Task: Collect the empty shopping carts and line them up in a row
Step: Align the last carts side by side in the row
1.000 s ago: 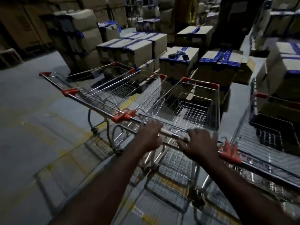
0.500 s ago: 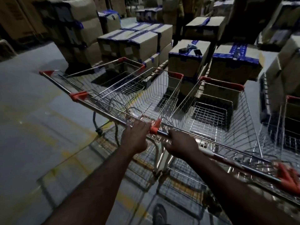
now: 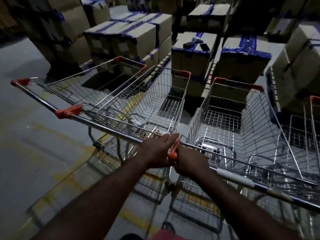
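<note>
The right-hand cart (image 3: 223, 129) now stands level with the middle cart (image 3: 155, 101), their handle bars running nearly as one line across the row. A second ago both of the person's hands were spread on that right-hand cart's bar. Since then the left hand (image 3: 155, 151) has crossed the orange end cap (image 3: 173, 153) onto the bar of the middle cart, and the two hands have closed in until they nearly touch. As I see it, the left hand has its fingers curled over the end of the middle cart's bar and the right hand (image 3: 188, 161) is clenched round the near end of the right-hand cart's bar, with the cap showing between them.

That looks to me like squaring up: holding both bar ends at once to pull the two carts flush. If so, this cart is all but placed.

The left cart (image 3: 97, 84) sits just beside the middle one, set a little further back, so the line is not quite true yet. A fourth cart (image 3: 310, 122) shows at the right edge. All the baskets I can see into are empty.

Beyond the cart noses stand stacked cardboard boxes (image 3: 135, 37) bound in blue tape, close in front of them. Underfoot is a grey floor (image 3: 34, 144) with worn yellow markings (image 3: 69, 170).
</note>
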A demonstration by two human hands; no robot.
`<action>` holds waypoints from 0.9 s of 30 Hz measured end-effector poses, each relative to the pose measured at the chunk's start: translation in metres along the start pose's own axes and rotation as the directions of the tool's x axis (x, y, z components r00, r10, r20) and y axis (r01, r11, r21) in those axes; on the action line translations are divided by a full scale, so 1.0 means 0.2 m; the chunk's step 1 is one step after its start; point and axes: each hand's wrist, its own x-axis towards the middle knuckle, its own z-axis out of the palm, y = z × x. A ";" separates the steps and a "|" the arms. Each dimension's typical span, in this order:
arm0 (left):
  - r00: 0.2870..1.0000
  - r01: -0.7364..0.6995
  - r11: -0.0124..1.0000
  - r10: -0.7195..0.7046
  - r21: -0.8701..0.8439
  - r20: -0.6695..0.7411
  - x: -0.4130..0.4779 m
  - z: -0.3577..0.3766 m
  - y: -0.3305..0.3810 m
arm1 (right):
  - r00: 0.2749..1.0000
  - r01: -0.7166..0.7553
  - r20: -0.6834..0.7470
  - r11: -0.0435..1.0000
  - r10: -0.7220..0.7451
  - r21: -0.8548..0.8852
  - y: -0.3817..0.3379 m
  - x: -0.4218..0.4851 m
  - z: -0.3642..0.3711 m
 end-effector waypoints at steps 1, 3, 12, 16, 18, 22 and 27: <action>1.000 -0.008 1.000 0.008 0.006 -0.007 0.00 0.00 0.00 | 1.000 -0.005 0.002 1.000 0.005 -0.013 0.00 0.00 0.00; 1.000 -0.009 1.000 0.009 -0.002 -0.011 -0.01 0.01 0.00 | 1.000 -0.021 0.003 1.000 0.021 -0.020 -0.02 0.00 -0.01; 0.991 -0.066 0.998 0.067 -0.010 0.120 0.00 -0.02 -0.01 | 0.990 -0.116 0.072 0.991 0.120 -0.062 -0.12 -0.03 -0.05; 0.969 -0.116 0.982 0.145 -0.150 0.200 0.00 -0.10 -0.12 | 0.977 -0.197 0.088 0.980 0.196 0.003 -0.15 -0.05 -0.07; 0.969 -0.113 0.981 0.143 -0.157 0.201 -0.01 -0.12 -0.18 | 0.968 -0.243 0.077 0.966 0.237 0.084 -0.16 -0.08 -0.08; 0.965 -0.122 0.985 0.147 -0.122 0.219 -0.01 -0.09 -0.21 | 0.967 -0.244 -0.018 0.938 0.256 0.245 -0.18 -0.13 -0.10; 0.946 -0.133 0.940 0.215 -0.315 0.241 0.00 -0.15 -0.27 | 0.939 -0.271 -0.175 0.951 0.295 0.148 -0.30 -0.14 0.00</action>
